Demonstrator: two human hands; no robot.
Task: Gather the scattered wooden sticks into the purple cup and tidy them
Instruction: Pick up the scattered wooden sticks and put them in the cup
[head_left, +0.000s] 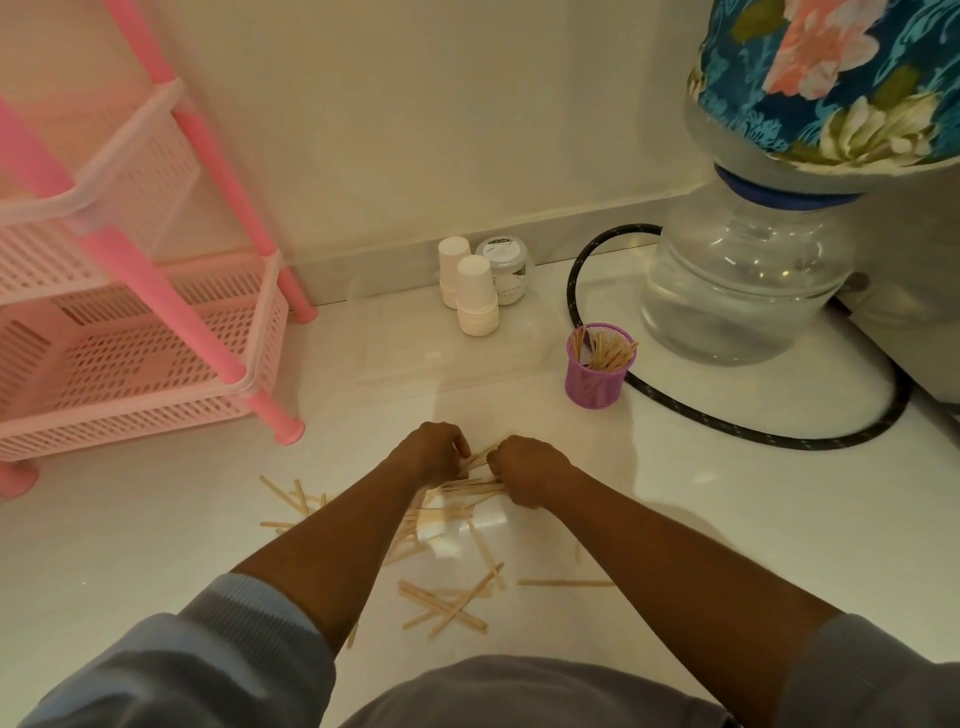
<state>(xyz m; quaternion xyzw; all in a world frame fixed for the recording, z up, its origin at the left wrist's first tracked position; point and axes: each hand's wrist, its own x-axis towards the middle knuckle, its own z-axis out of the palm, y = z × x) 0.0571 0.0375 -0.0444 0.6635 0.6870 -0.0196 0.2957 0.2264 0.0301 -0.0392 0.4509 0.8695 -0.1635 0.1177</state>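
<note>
Several thin wooden sticks (447, 603) lie scattered on the white floor in front of me. My left hand (434, 451) and my right hand (524, 467) meet over the far end of the pile, both closed on a small bundle of sticks (475, 483) that lies between them. The purple mesh cup (597, 366) stands upright beyond my right hand, to the right, and holds several sticks leaning against its rim. More sticks lie partly hidden under my left forearm.
A pink plastic rack (156, 332) stands at the left. Two stacks of white paper cups (470, 291) and a small jar (504, 270) sit by the wall. A large water bottle (743, 280) and a black hose (727, 431) are at the right.
</note>
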